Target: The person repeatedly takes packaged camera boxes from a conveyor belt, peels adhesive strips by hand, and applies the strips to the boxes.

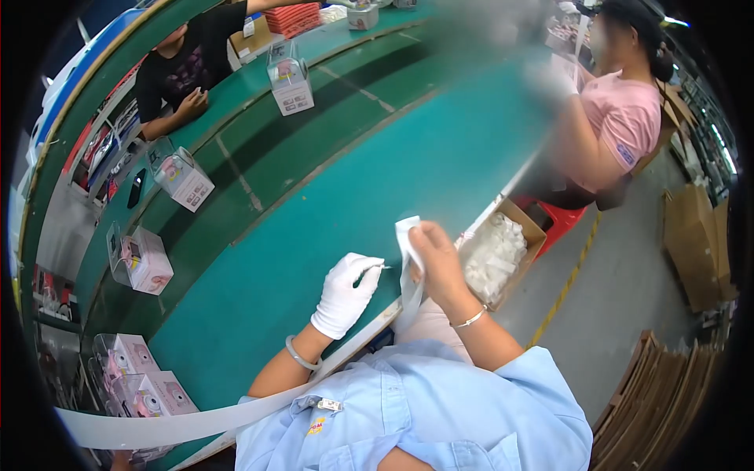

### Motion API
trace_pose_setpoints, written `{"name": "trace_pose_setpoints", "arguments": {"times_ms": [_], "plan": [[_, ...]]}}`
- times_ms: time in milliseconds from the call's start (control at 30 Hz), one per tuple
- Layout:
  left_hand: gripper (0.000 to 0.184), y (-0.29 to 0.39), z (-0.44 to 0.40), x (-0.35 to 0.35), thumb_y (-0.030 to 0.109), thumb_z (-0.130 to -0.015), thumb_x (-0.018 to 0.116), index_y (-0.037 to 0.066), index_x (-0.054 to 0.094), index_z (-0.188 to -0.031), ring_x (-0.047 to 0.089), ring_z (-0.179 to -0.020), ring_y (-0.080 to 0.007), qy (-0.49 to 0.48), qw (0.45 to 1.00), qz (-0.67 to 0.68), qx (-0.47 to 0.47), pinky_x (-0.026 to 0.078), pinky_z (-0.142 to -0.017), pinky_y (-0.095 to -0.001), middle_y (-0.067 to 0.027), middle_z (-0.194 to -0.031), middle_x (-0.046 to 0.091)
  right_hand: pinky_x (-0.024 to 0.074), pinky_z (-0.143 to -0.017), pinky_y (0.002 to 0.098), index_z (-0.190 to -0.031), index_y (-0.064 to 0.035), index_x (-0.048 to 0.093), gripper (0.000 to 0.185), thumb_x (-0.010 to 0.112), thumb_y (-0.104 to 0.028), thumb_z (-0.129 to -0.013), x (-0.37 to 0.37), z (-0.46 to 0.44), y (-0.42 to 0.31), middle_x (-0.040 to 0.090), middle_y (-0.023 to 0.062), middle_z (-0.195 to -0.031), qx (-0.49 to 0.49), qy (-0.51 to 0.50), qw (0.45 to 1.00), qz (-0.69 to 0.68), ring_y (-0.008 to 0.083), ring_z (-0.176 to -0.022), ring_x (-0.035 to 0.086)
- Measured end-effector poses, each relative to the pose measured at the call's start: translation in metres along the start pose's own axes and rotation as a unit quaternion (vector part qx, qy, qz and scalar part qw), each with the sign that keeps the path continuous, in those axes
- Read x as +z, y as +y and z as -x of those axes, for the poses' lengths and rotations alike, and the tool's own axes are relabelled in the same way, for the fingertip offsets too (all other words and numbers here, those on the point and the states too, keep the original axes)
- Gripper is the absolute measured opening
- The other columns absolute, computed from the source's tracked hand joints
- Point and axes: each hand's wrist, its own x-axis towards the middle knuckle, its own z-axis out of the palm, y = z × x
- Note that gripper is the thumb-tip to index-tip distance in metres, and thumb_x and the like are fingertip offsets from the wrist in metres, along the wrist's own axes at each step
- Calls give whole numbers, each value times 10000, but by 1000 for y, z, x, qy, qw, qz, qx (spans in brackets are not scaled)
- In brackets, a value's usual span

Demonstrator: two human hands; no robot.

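Your bare right hand (438,263) pinches the white strip (407,245) between thumb and fingers; its end stands just past the fingertips, and the rest hangs below them toward the table edge. It looks light, thin and limp, likely to curl or crease, so a flat pinch near the end should suit it best. Your gloved left hand (345,294) has thumb and forefinger pressed together on a small pale piece (386,267), too tiny to identify, apart from the strip and left of your right fingers. The glove probably dulls your feel.
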Motion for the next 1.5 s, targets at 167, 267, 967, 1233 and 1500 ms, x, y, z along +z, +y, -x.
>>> {"name": "trace_pose_setpoints", "arguments": {"times_ms": [167, 267, 967, 1233, 1500], "plan": [[108, -51, -8, -8, 15, -773, 604, 32, 637, -875, 608, -782, -252, 2, 996, -75, 37, 491, -703, -311, -113, -866, 613, 281, -356, 190, -971, -101, 499, 168, 547, -248, -906, -17, -36, 1, 466, -42, -629, 29, 12, 999, -7, 30, -412, 363], [133, -59, -16, -11, 14, -790, 589, 22, 638, -913, 603, -828, -213, -10, 998, -15, -53, 478, -749, -285, -113, -891, 609, 267, -352, 180, -961, -119, 501, 127, 536, -231, -913, -24, -40, 8, 461, -47, -636, 47, -5, 998, -43, 19, -410, 353], [611, -64, -204, 65, 33, -812, 601, 65, 329, -1358, 475, -1106, -168, -117, 972, 187, -85, 425, -915, -306, -90, -1288, 440, 371, -385, 176, -908, -77, 556, 128, 553, -206, -904, -63, -36, -2, 528, -14, -713, 62, -165, 980, -96, 39, -436, 452], [867, -48, -389, 114, 449, -828, 590, 112, 78, -1441, 199, -1350, -257, -151, 941, 302, -28, 166, -1075, -456, -143, -1462, 203, 372, -386, 202, -990, -57, 532, 172, 527, -211, -915, -66, -40, 3, 548, 39, -715, 115, -138, 976, -126, 79, -441, 481], [988, -50, -467, 186, 191, -684, 767, 100, 130, -1434, 281, -1315, -249, -323, 872, 368, 14, 259, -1053, -346, -152, -1408, 297, 327, -388, 182, -977, -91, 514, 113, 497, -194, -935, -66, -46, 8, 493, -16, -692, 139, -88, 973, -164, 43, -436, 436]]}}
